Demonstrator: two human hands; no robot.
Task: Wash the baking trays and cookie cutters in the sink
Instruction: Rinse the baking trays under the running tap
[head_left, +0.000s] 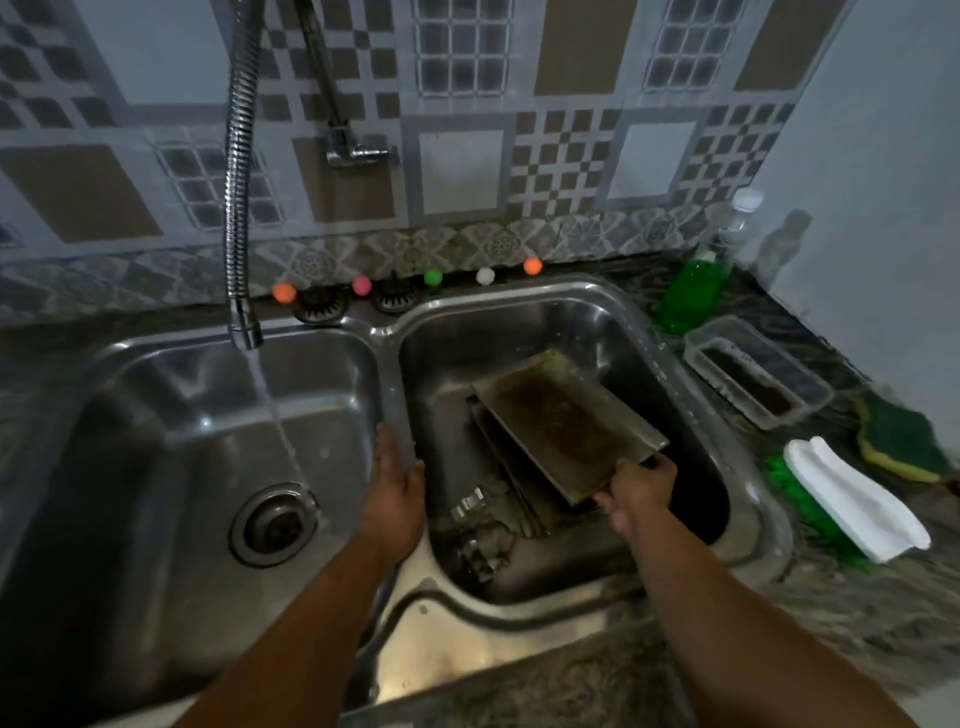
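Observation:
A double steel sink (387, 374) fills the view. In the right basin a stained baking tray (561, 421) lies tilted on top of other trays (501, 462). My right hand (641, 491) grips the top tray's near corner. Several metal cookie cutters (478, 530) lie at the bottom of the right basin, near its left wall. My left hand (397, 480) rests flat on the divider between the basins, holding nothing. Water runs from the flexible faucet (244, 322) into the left basin.
On the counter to the right stand a green dish soap bottle (691, 291), a clear plastic container (753, 379), a green and yellow sponge (898, 441) and a white and green brush (852, 499). Small coloured balls (434, 277) line the back ledge.

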